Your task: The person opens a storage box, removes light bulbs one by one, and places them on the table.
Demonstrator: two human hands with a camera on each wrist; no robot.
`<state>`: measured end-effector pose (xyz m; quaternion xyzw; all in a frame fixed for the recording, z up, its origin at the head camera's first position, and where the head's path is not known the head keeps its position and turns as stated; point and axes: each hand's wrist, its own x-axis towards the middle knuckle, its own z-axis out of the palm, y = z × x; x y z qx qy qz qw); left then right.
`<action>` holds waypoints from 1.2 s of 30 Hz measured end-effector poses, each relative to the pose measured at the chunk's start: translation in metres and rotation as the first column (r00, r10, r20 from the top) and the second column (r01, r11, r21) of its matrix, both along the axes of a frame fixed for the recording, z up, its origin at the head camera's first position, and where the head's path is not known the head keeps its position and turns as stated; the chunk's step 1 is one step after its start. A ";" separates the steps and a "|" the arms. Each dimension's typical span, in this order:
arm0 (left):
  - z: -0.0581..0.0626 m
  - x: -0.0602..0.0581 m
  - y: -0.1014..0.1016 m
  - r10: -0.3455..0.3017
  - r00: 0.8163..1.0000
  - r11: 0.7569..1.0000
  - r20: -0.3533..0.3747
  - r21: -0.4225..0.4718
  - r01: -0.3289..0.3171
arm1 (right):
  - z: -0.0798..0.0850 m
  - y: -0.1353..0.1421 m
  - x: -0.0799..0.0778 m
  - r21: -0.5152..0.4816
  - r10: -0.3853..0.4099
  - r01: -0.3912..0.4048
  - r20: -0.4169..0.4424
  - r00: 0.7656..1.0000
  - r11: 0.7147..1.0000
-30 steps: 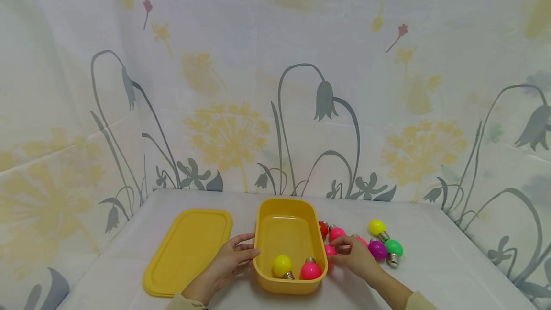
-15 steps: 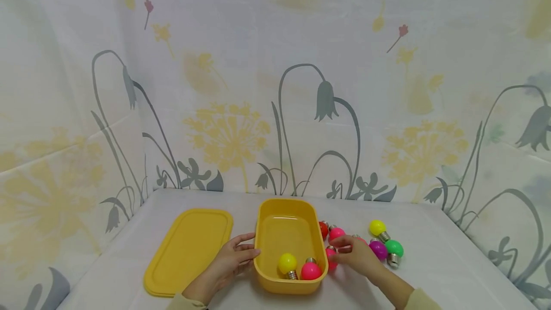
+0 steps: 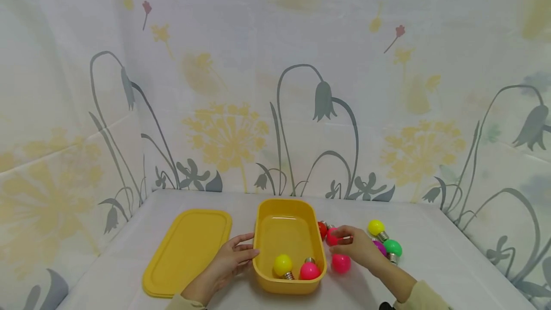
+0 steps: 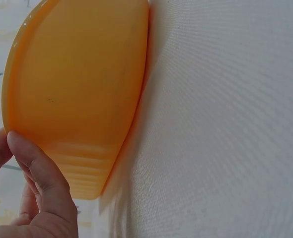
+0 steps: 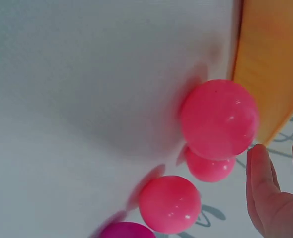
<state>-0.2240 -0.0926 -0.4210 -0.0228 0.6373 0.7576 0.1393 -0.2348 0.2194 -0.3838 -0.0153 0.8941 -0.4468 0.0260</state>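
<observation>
A yellow tub (image 3: 257, 271) stands on the table with a yellow bulb (image 3: 282, 265) and a pink bulb (image 3: 309, 271) inside, at its near end. My left hand (image 3: 230, 262) touches its left side; in the left wrist view a fingertip meets the rim. Right of the tub, my right hand (image 3: 355, 248) hovers with fingers apart and nothing between them. Just below its fingertips lies one pink bulb (image 3: 341, 263), large in the right wrist view. Another pink bulb (image 3: 333, 237) shows beyond the fingers, beside a red bulb (image 3: 322, 230). A third pink bulb (image 5: 170, 204) is hidden behind the hand in the head view.
A flat yellow lid (image 3: 187, 252) lies left of the tub. Farther right are a yellow bulb (image 3: 376, 227), a green bulb (image 3: 392, 248) and a partly hidden purple bulb (image 3: 380, 248). A flower-patterned cloth (image 3: 241, 85) hangs behind the table.
The pink bulb beside the tub has shifted right and toward me, out from under my fingers. My right hand has moved slightly away from me. The yellow bulb inside rolled right, then back.
</observation>
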 end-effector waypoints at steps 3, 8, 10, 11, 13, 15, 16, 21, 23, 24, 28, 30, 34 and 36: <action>0.000 0.000 0.000 0.001 1.000 1.000 -0.001 0.003 -0.001 | 0.003 -0.002 -0.002 -0.001 -0.006 0.006 -0.002 1.000 1.000; 0.000 0.000 0.000 0.001 1.000 1.000 -0.004 0.010 -0.001 | 0.010 -0.006 -0.003 -0.017 -0.004 0.004 -0.007 1.000 1.000; -0.001 0.000 0.000 0.001 1.000 1.000 -0.006 0.011 -0.001 | 0.012 -0.008 -0.004 -0.026 0.002 -0.002 -0.009 1.000 1.000; -0.001 0.000 0.000 0.001 1.000 1.000 -0.007 0.011 -0.001 | 0.013 -0.009 -0.004 -0.030 0.006 -0.006 -0.009 1.000 1.000; 0.000 0.000 0.000 0.001 1.000 1.000 -0.008 0.009 -0.001 | 0.016 -0.010 -0.004 -0.050 0.023 -0.024 -0.014 1.000 0.998; 0.000 0.000 0.000 0.002 1.000 1.000 -0.010 0.005 -0.002 | 0.018 -0.012 -0.005 -0.068 0.038 -0.039 -0.019 0.999 0.997; 0.000 0.001 0.000 0.003 1.000 1.000 -0.010 0.004 -0.002 | 0.018 -0.014 -0.005 -0.077 0.046 -0.048 -0.020 0.999 0.996; 0.000 0.001 0.000 0.002 1.000 1.000 -0.012 0.007 -0.001 | 0.022 -0.021 -0.007 -0.073 0.070 -0.071 -0.025 0.997 0.995; 0.000 0.001 0.000 0.002 1.000 1.000 -0.009 0.008 -0.002 | 0.024 -0.024 -0.007 -0.066 0.082 -0.084 -0.029 0.996 0.994; 0.000 0.001 0.000 0.002 1.000 1.000 -0.009 0.008 -0.002 | 0.025 -0.026 -0.007 -0.069 0.091 -0.093 -0.029 0.995 0.993; 0.000 0.001 -0.001 0.003 1.000 1.000 -0.009 0.004 -0.003 | 0.030 -0.032 -0.005 -0.080 0.130 -0.132 -0.033 0.991 0.988; 0.000 0.001 -0.001 0.001 1.000 1.000 -0.011 0.000 -0.001 | 0.032 -0.034 -0.005 -0.073 0.141 -0.144 -0.042 0.989 0.987; 0.001 0.001 -0.001 -0.002 1.000 1.000 -0.007 -0.011 0.002 | 0.036 -0.041 -0.006 -0.052 0.156 -0.160 -0.066 0.986 0.986; 0.001 0.001 -0.001 -0.004 1.000 1.000 -0.005 -0.012 0.004 | 0.038 -0.045 -0.008 -0.048 0.177 -0.181 -0.078 0.981 0.982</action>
